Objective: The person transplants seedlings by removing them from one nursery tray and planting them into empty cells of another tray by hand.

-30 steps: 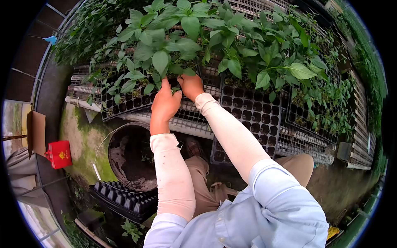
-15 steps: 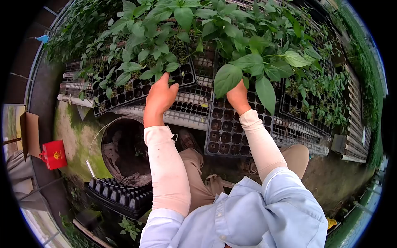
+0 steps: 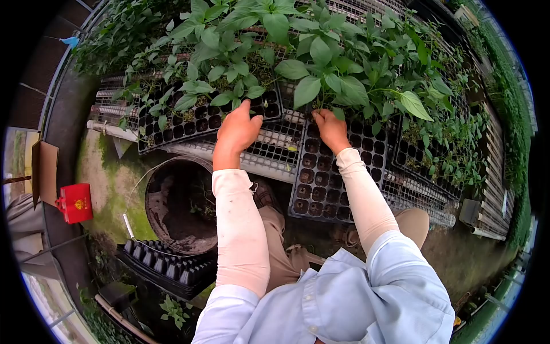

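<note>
The step in hand appears to be the positioning of a leafy seedling (image 3: 350, 89) at the far part of the right cell tray (image 3: 309, 176). The right hand (image 3: 332, 133) appears to pinch the seedling low on its stem, with the leaves spread above the fingers. Whether the root end sits inside a cell cannot be told. The left hand (image 3: 236, 133) is at the near side of the left cell tray (image 3: 167, 135), index finger extended to the foliage; whether it grasps a stem cannot be told. A mesh bench (image 3: 274, 153) shows between the trays. As a judgement, the next move calls for a light stem grip, root end aligned with one cell, and leaves clear of adjacent plants
</note>
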Available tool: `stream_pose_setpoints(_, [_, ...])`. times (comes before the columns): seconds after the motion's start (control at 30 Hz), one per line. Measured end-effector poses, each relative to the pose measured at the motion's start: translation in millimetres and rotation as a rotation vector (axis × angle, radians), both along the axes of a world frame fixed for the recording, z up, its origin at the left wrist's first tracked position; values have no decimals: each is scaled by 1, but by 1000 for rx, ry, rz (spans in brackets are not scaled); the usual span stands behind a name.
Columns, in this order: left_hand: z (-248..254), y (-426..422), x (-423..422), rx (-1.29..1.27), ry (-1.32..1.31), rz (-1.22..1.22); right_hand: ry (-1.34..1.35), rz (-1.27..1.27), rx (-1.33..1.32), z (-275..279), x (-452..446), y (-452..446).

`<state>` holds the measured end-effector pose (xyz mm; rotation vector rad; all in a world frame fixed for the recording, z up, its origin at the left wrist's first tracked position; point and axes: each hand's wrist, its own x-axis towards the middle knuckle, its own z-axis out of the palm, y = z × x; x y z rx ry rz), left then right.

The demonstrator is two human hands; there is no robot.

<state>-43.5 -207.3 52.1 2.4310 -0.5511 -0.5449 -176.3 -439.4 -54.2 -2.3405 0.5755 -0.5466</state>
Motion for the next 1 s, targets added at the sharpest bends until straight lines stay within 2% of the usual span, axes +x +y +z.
stream_pose_setpoints(0.07, [0, -1, -2, -27, -1, 38, 54, 46, 237, 1, 0, -6])
stream_pose_setpoints(0.1, [-4, -1, -2, -53, 5, 77, 43, 44, 232, 7, -3, -3])
stream_pose_setpoints(0.17, [-15, 3, 4, -103, 4, 71, -106, -179, 449, 21, -16, 16])
stream_pose_setpoints(0.2, [-16, 4, 5, -96, 18, 108, -220, -241, 561, 8, -16, 24])
stream_pose_setpoints(0.23, [-16, 6, 7, -87, 32, 143, -145, -228, 689, 11, -17, 36])
stream_pose_setpoints(0.3, [-15, 8, 8, -70, 36, 154, -119, 0, 795, 15, -4, 61])
stream_pose_setpoints(0.37, [-8, 7, 8, -22, 88, 185, -142, 155, 641, 25, 29, 76])
stream_pose_setpoints(0.4, [-18, 10, 7, -90, -12, 169, -170, 167, 570, 35, 48, 82])
stream_pose_setpoints(0.47, [-10, 12, 8, -51, 3, 174, -117, 223, 575, 49, 89, 90])
stream_pose_setpoints(0.53, [-6, 14, 7, -48, -3, 184, -79, 291, 558, 36, 124, 96])
stream_pose_setpoints(0.6, [-8, 16, 9, -56, 18, 211, -70, 409, 268, 10, 155, 102])
stream_pose_setpoints(0.63, [-9, 17, 11, -64, 42, 228, -77, 419, 265, 6, 169, 102])
stream_pose_setpoints(0.7, [-5, 17, 12, -56, 34, 262, -80, 249, 209, 0, 187, 105])
stream_pose_setpoints(0.77, [4, 17, 12, 37, 112, 247, -101, 187, 196, -3, 194, 108])
stream_pose_setpoints(0.83, [6, 18, 10, -23, 97, 270, -59, 280, 557, 7, 189, 112])
stream_pose_setpoints(1.0, [7, 20, 10, -65, 105, 241, -94, 283, 538, 13, 184, 121])
